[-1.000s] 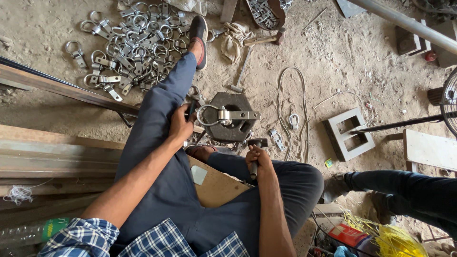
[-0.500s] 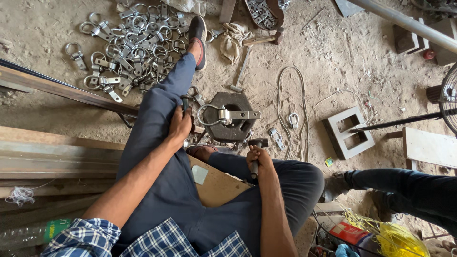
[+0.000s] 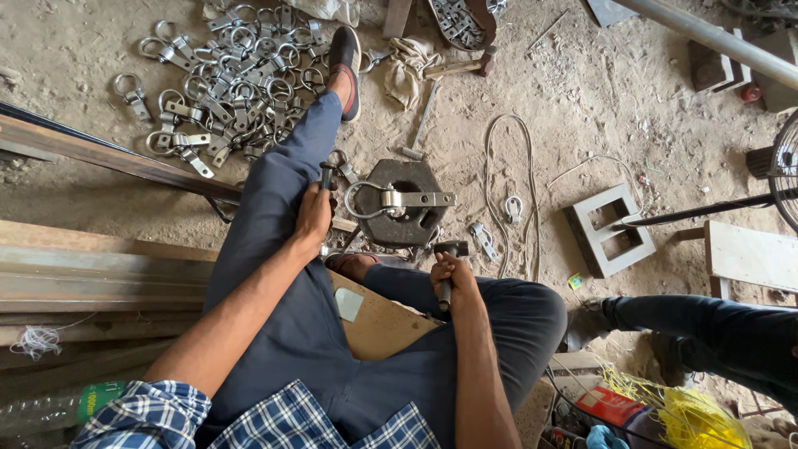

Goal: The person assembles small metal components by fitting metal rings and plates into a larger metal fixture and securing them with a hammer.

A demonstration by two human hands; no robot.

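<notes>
I sit on the dirt floor with one leg stretched out. My left hand [image 3: 313, 218] rests on my thigh, closed around a short dark metal tool [image 3: 327, 174] that sticks up from the fist. My right hand [image 3: 450, 274] grips the handle of a small hammer [image 3: 450, 249], its head raised just above my bent knee. In front of both hands lies a dark hexagonal metal block [image 3: 405, 203] with a ring-and-plate clamp [image 3: 391, 200] lying across its hole.
A heap of several ring clamps [image 3: 229, 79] lies at the upper left beside my shoe. Steel bars [image 3: 100, 154] and wooden planks [image 3: 91, 274] run along the left. A second hammer [image 3: 420, 125], a cord [image 3: 507, 166], a concrete block [image 3: 608, 229] and another person's leg [image 3: 706, 333] sit to the right.
My left hand has shifted slightly on the thigh, with the tool now showing more above the fist. The right hand and hammer stay about where they were.
</notes>
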